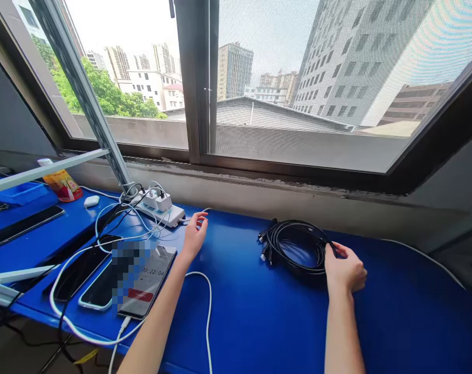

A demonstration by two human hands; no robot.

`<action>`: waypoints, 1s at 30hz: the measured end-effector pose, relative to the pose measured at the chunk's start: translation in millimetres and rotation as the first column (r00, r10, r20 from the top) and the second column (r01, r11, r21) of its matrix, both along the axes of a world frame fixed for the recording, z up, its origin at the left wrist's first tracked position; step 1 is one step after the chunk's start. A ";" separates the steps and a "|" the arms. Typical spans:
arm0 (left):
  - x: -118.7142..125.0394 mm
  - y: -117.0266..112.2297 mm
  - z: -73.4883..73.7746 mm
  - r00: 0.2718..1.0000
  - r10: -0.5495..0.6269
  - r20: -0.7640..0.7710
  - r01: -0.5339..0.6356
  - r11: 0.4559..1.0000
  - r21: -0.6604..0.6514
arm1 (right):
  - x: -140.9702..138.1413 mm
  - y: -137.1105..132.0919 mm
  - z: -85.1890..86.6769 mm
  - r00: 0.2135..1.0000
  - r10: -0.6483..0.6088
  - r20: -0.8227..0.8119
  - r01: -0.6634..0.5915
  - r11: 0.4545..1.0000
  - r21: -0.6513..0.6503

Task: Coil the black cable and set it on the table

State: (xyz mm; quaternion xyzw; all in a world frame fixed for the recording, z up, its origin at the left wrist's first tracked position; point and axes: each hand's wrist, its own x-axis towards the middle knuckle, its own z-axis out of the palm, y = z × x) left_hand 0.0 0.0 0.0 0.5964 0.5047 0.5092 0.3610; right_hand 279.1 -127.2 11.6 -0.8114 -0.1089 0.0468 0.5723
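On the blue table (259,311) my right hand (345,269) grips the near right side of a coiled black cable (292,249), which lies flat with its plugs at the left of the coil. My left hand (195,235) hovers open over the table, fingers spread, just right of a white power strip (160,210) with white chargers plugged into it. A white cable (208,306) loops under my left forearm.
Three phones (148,283) lie side by side left of my left arm, one showing a timer. Another phone (23,224), a white mouse (91,201) and an orange packet (64,185) sit at far left. Window sill and wall run behind the table.
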 end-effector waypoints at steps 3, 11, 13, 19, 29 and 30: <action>0.3 -1.2 0.1 1.000 -0.008 0.001 0.008 1.000 0.013 | -8.2 4.8 10.2 0.995 0.094 -0.016 -0.089 0.978 0.187; 0.2 -1.2 -4.8 1.000 -0.011 -0.011 0.011 0.999 0.037 | -70.0 34.6 66.2 0.818 0.571 0.074 -0.538 0.711 0.453; 0.3 -1.2 -5.7 1.000 -0.013 -0.013 0.014 0.999 0.039 | -86.2 39.8 78.2 0.756 0.645 0.110 -0.619 0.649 0.442; -1.0 -2.5 -5.4 1.000 -0.012 -0.011 0.013 0.998 0.056 | -118.8 43.3 94.6 0.572 0.726 0.383 -0.805 0.406 0.432; -0.1 4.4 -11.9 1.000 0.005 -0.026 -0.004 0.999 0.036 | -148.3 52.7 93.8 0.422 0.811 0.405 -0.890 0.285 0.357; -0.5 4.3 -12.3 0.999 0.005 -0.033 -0.004 1.000 0.030 | -149.4 52.7 93.6 0.410 0.816 0.408 -0.899 0.285 0.334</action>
